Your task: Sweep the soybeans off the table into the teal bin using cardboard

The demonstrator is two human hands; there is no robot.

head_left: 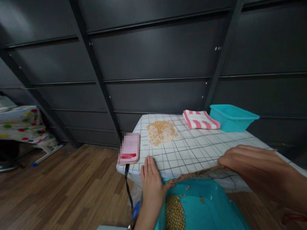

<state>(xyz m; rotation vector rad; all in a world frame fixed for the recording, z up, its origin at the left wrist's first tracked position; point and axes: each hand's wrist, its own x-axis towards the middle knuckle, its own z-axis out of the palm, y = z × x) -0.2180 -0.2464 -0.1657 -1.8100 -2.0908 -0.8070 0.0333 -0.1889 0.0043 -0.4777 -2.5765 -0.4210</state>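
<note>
My left hand (152,180) lies flat on the checked cloth at the table's front edge, fingers stretched out, its thumb touching one end of a thin, rough brown strip (192,175). Closed fingers of my right hand (256,164) meet the strip's other end; what it is made of is unclear. Just below the strip, a teal plastic bin (206,204) sits against the table edge. Round tan beans (175,214) gather at its left side, a few scattered elsewhere inside. Farther back on the cloth spreads a pile of yellowish beans mixed with white grains (161,131).
A checked cloth (192,143) covers the table. At the back right are a folded pink-striped towel (201,119) and a second teal bin (233,118). A pink pouch (129,148) with a black strap lies at the left edge. Dark panels (155,57) stand behind.
</note>
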